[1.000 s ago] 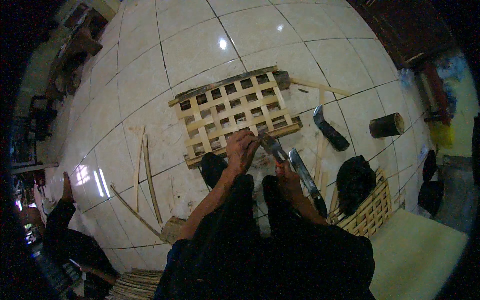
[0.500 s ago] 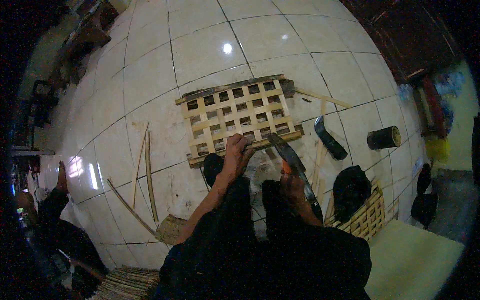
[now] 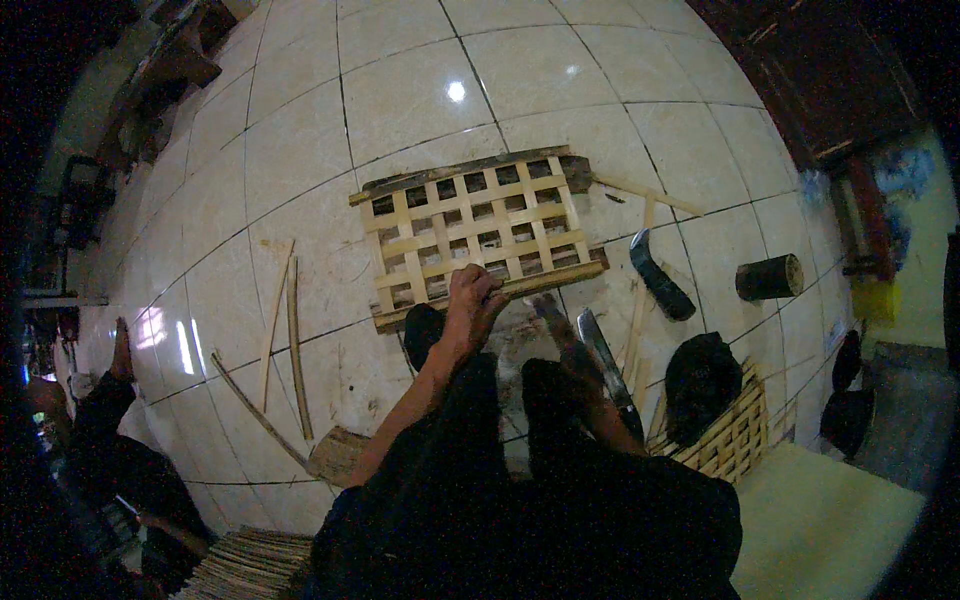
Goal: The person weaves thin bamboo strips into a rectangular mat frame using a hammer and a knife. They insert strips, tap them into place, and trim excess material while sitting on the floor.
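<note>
A woven bamboo lattice (image 3: 430, 220) of pale flat strips lies on the tiled floor before me, with darker bars along its far and near edges. My left hand (image 3: 470, 305) is closed at the near edge, its fingers curled over the strips there. Just right of it, my right hand (image 3: 558, 325) reaches toward the same edge, smeared by motion and dark, so its fingers cannot be made out. A long-bladed knife (image 3: 605, 365) with a shiny blade lies along the right side of that hand and forearm. My dark-clothed knees rise on either side.
Right of the lattice are a curved, dark-handled blade (image 3: 660, 280), a short dark cylinder (image 3: 769, 277), a black bundle (image 3: 703, 385) and another woven piece (image 3: 735, 430). Loose strips (image 3: 297, 350) and a wood block (image 3: 340, 455) lie left, near a bundle of sticks (image 3: 245, 565). Another person (image 3: 130, 480) sits at far left.
The dark tool end beside my right hand has drawn back from the lattice edge, and the knife shows lower down. My right hand has moved forward toward the edge. The left stays put.
</note>
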### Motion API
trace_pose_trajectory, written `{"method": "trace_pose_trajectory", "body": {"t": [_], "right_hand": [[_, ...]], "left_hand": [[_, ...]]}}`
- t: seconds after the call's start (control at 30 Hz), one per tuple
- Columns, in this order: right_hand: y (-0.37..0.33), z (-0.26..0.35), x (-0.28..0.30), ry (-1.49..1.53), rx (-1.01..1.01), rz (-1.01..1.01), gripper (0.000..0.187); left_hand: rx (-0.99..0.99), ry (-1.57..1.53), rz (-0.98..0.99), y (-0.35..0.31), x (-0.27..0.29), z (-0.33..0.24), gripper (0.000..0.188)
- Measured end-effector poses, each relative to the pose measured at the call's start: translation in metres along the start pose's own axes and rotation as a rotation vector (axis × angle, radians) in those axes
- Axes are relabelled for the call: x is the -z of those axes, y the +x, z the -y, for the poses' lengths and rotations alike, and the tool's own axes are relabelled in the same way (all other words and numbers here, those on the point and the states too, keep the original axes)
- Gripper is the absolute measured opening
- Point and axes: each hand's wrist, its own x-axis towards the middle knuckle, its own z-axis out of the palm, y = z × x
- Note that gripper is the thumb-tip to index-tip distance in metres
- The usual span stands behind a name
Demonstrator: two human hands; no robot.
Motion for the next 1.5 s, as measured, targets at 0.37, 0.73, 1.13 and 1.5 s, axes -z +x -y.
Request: {"method": "trace_pose_trajectory", "body": {"t": [0.37, 0.73, 1.13, 1.5], "right_hand": [[0.012, -0.003, -0.004, 0.045, 0.017, 0.009, 0.024], [0.02, -0.027, -0.011, 0.097, -0.261, 0.13, 0.023], [0.0, -0.08, 0.024, -0.384, 0.15, -0.198, 0.03], [-0.002, -0.009, -0.067, -0.359, 0.424, 0.258, 0.029]], "left_hand": [[-0.001, 0.005, 0.002, -0.004, -0.001, 0.01, 0.025], [-0.084, -0.009, 0.004, -0.003, 0.006, 0.008, 0.027], [-0.178, 0.493, 0.101, -0.019, 0.077, 0.017, 0.04], [-0.071, 0.557, 0.101, -0.017, 0.063, 0.014, 0.029]]}}
